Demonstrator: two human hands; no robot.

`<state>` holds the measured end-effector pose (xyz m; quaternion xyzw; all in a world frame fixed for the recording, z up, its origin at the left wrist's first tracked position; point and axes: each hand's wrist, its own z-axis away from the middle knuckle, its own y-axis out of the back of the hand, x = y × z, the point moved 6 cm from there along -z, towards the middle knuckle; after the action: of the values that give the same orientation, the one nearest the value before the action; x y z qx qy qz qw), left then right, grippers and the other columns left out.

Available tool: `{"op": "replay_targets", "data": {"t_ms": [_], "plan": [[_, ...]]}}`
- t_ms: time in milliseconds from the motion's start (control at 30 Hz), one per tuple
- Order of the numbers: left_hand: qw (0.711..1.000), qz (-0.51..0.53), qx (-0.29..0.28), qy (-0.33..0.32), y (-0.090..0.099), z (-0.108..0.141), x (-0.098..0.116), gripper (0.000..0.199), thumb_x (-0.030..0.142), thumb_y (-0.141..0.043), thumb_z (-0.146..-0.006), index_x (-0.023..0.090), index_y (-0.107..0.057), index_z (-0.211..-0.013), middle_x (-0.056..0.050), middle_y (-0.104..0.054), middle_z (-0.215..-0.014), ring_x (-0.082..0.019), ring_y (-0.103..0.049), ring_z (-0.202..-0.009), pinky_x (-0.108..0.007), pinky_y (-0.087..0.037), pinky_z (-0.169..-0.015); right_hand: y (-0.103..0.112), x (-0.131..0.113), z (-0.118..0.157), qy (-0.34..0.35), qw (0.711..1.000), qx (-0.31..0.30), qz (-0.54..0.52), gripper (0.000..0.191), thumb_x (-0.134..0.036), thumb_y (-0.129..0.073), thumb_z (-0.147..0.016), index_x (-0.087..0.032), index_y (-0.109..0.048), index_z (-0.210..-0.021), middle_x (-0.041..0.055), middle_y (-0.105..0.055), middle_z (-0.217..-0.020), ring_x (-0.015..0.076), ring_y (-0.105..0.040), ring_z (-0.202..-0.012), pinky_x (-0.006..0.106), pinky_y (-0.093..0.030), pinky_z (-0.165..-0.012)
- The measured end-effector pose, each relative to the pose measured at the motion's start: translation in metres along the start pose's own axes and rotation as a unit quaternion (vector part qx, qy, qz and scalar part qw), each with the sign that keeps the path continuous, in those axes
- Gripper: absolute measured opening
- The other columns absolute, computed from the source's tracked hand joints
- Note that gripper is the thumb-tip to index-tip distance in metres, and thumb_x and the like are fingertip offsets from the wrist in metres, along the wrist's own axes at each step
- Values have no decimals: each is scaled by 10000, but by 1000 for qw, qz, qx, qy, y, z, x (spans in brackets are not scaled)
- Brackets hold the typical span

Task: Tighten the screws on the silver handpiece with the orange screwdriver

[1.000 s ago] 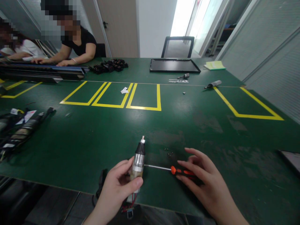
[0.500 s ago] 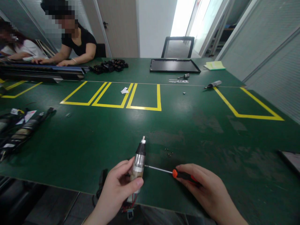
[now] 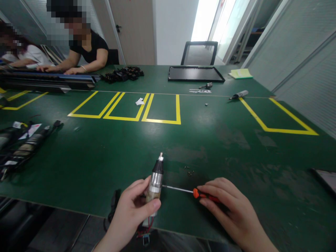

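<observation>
My left hand [image 3: 135, 206] is wrapped round an electric screwdriver [image 3: 156, 180] with a black and metal nose pointing away from me. Red wires [image 3: 150, 222] and a small circuit board [image 3: 146, 239] hang from its open lower end. Between the fingers of my right hand [image 3: 225, 203] is the red and black handle of a screwdriver [image 3: 181, 189]. Its thin shaft points left, and the tip meets the right side of the metal collar. Several tiny screws [image 3: 189, 171] lie on the green table just beyond.
Corded tools [image 3: 26, 148] lie at the left. Yellow tape outlines [image 3: 161, 121] mark the green table [image 3: 110, 150]. Farther back are a pile of black parts [image 3: 123, 74], a black frame [image 3: 196, 74] and another electric screwdriver [image 3: 238, 95]. A co-worker [image 3: 89, 49] sits at the far left.
The fingers of my right hand have shifted round the screwdriver handle, which shows turned, with more red facing up. My left hand and the electric screwdriver stay in place.
</observation>
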<state>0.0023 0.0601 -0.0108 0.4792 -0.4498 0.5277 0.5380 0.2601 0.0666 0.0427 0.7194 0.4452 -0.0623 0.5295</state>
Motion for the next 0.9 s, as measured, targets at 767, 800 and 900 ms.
{"op": "replay_targets", "data": {"t_ms": [767,800,900], "plan": [[1000,11,-12,7,-1,0,-2,400,392,-886,-681,267,-837,-1057,-13,-575,-816,-160,-579,-689,-224,-494,-557,-5,4,4,-58,998,-25,0,203,-311,-659,-938,-248,-750,-1108,74,-796,-963,211,-775,-853,281,-640,-718],[1000,9,-12,5,-1,0,-2,399,390,-885,-683,268,-836,-1060,-14,-578,-817,-161,-580,-695,-225,-495,-564,-4,4,4,-55,998,-26,-3,213,-281,-621,-961,-249,-747,-1129,76,-792,-977,208,-770,-868,282,-639,-727],[1000,3,-12,4,0,1,-3,408,383,-886,-686,270,-832,-1075,-19,-594,-829,-168,-591,-718,-230,-501,-589,-4,4,3,-42,999,-21,-8,230,-202,-581,-974,-251,-748,-1124,70,-778,-976,196,-750,-872,280,-629,-732]]}}
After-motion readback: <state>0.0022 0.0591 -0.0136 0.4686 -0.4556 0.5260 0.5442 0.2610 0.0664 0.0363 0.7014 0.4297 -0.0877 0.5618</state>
